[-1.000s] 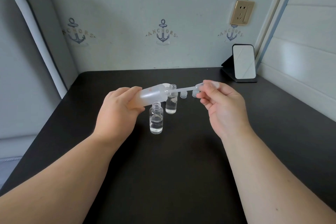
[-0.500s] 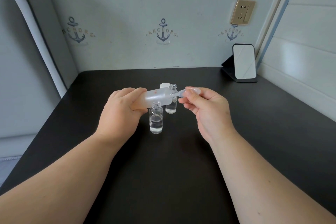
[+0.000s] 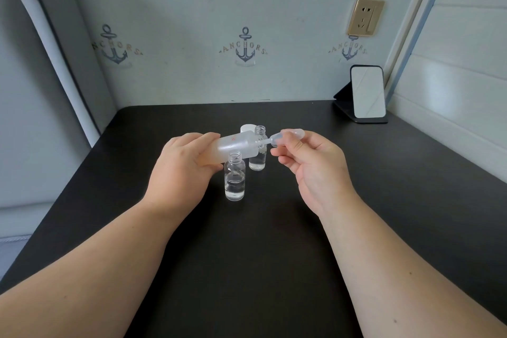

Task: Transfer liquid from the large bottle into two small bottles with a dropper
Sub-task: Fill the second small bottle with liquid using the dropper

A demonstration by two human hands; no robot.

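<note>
The large bottle [image 3: 237,147] hides the dropper's [image 3: 277,138] tip and part of the far small bottle [image 3: 258,158].

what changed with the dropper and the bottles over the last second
The right hand pushed the dropper leftward, so its stem went deep into the mouth of the tilted large bottle. The left hand grips that bottle as before. Both small bottles and the white cap stayed put.

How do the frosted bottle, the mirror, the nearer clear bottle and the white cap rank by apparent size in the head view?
1. Mirror
2. Frosted bottle, partly hidden by the left hand
3. Nearer clear bottle
4. White cap, mostly hidden

The mirror stands farther back, so its true rank is unsure.
</note>
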